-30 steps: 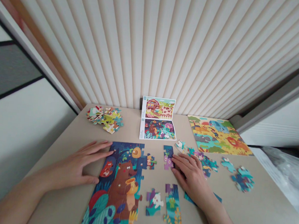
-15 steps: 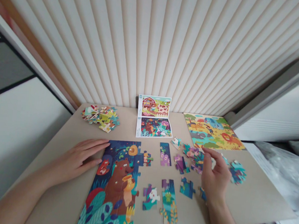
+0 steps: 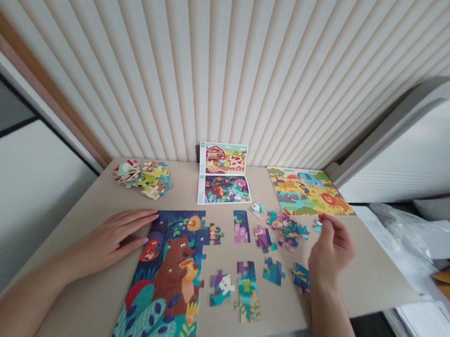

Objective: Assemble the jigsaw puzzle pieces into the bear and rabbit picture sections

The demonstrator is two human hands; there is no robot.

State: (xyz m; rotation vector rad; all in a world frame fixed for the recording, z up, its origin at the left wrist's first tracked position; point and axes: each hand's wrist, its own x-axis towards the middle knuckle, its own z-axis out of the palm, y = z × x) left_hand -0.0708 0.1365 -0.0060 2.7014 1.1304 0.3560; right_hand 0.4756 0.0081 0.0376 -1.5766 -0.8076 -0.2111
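My left hand (image 3: pixel 122 235) lies open, its fingertips at the left edge of the joined bear jigsaw puzzle (image 3: pixel 175 279). A puzzle piece with small figures (image 3: pixel 215 233) adjoins the puzzle's upper right side. My right hand (image 3: pixel 333 247) is closed, thumb and forefinger pinched together. Beside its fingertips shows a small teal and white piece (image 3: pixel 317 225); I cannot tell whether they grip it. Left of that hand is a heap of puzzle pieces (image 3: pixel 288 230). Loose pieces nearby include a frog strip (image 3: pixel 248 292), a white-animal piece (image 3: pixel 222 288) and a dark blue piece (image 3: pixel 301 278).
A folded picture card (image 3: pixel 223 189) stands at the back near the pleated curtain (image 3: pixel 232 75). Another heap of pieces (image 3: pixel 144 176) lies at back left. A yellow safari puzzle (image 3: pixel 311 192) is at back right. Papers and clear plastic (image 3: pixel 407 235) lie beyond the table's right edge.
My right hand has moved right, away from the heap, uncovering more of it and the dark blue piece. The pieces formerly visible right of that hand no longer show. The left hand stays put.
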